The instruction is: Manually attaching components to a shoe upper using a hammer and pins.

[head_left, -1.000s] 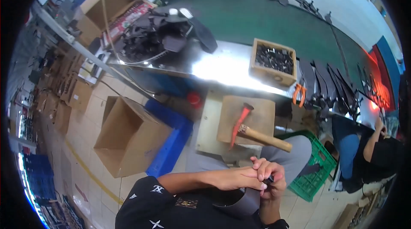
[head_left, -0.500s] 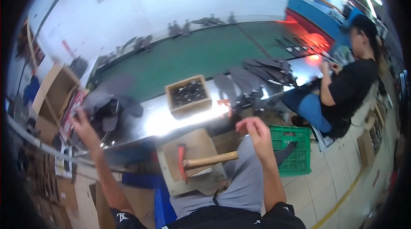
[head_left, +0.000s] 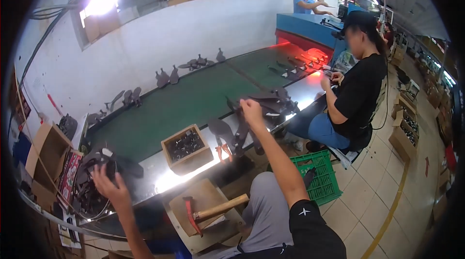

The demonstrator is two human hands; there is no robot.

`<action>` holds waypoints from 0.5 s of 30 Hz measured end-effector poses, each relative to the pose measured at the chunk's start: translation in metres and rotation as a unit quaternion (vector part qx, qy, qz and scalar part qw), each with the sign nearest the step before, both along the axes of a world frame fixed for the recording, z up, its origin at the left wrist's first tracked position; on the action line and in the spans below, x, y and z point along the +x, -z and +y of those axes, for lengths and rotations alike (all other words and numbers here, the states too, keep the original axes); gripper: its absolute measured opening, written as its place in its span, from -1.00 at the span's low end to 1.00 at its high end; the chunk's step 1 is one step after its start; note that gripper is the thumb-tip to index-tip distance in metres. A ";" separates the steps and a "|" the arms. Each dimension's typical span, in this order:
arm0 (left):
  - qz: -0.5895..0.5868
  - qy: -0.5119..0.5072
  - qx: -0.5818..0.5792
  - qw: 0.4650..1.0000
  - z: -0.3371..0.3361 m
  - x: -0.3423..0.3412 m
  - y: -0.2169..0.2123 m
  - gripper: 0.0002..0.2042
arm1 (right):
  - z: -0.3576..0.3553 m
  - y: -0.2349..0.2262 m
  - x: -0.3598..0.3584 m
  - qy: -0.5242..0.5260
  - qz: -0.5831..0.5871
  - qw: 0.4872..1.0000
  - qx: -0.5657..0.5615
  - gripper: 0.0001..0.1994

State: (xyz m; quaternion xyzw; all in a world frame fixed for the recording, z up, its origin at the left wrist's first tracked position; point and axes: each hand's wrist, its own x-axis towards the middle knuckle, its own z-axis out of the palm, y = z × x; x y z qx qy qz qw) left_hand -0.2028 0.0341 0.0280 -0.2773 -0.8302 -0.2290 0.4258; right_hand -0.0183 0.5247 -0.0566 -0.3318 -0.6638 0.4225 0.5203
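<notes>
My right hand reaches over the belt's near edge to a bunch of dark grey, flat, paddle-shaped pieces. Its fingers are bent and closed among them, and what they grip is hidden. On the left, my left hand has its fingers spread and holds nothing; it is beside a heap of dark parts. Between the hands is a wooden box of small dark and shiny metal pieces. Red-handled pliers lie right of it. A hammer with a red head and wooden handle rests on a board before me.
A green conveyor belt runs beyond the metal ledge, with dark pieces along its far edge. A co-worker in black sits at the right. Near my right leg is a green crate. An open cardboard box stands far left.
My right hand has gone from above my lap forward to the paddle-shaped pieces. My left hand's fingers have spread beside the heap. The whole view has swung to the right.
</notes>
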 end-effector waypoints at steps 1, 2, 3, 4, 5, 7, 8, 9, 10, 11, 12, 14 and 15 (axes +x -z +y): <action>-0.018 0.042 -0.015 0.999 0.012 0.020 -0.005 -0.55 | -0.013 -0.022 -0.006 -0.109 0.108 0.983 -0.104 -0.72; -0.038 0.081 -0.033 0.995 0.024 0.036 -0.011 -0.55 | -0.040 -0.051 -0.009 -0.217 0.209 0.931 -0.208 -0.75; -0.075 0.145 -0.036 0.986 0.042 0.049 -0.012 -0.52 | -0.066 -0.076 -0.012 -0.233 0.268 0.902 -0.245 -0.78; -0.113 0.217 -0.047 0.969 0.064 0.066 -0.017 -0.44 | -0.090 -0.097 -0.016 -0.243 0.325 0.870 -0.280 -0.79; -0.129 0.273 -0.037 0.953 0.073 0.071 -0.012 -0.33 | -0.126 -0.109 -0.025 -0.287 0.324 0.854 -0.287 -0.76; -0.172 0.348 0.017 0.921 0.102 0.096 -0.018 -0.27 | -0.200 -0.133 -0.013 -0.377 0.206 0.866 -0.256 -0.74; -0.177 0.389 0.058 0.902 0.115 0.105 -0.017 -0.27 | -0.225 -0.130 -0.010 -0.441 0.190 0.842 -0.246 -0.69; -0.209 0.448 0.105 0.863 0.111 0.096 -0.008 -0.34 | -0.255 -0.133 0.003 -0.512 0.111 0.821 -0.228 -0.69; -0.239 0.500 0.154 0.818 0.102 0.088 0.002 -0.42 | -0.279 -0.147 0.029 -0.640 0.125 0.733 -0.193 -0.60; -0.227 0.494 0.221 0.810 0.095 0.103 -0.009 -0.56 | -0.282 -0.147 0.052 -0.643 0.076 0.749 -0.143 -0.53; -0.209 0.444 0.150 0.858 0.072 0.105 -0.016 -0.74 | -0.274 -0.133 0.065 -0.599 0.006 0.801 0.006 -0.50; -0.281 0.391 0.225 0.847 0.033 0.114 -0.019 -0.71 | -0.282 -0.088 0.069 -0.418 0.029 0.888 0.191 -0.39; -0.306 0.399 0.303 0.810 0.023 0.127 -0.027 -0.63 | -0.290 -0.067 0.071 -0.375 -0.043 0.898 0.225 -0.28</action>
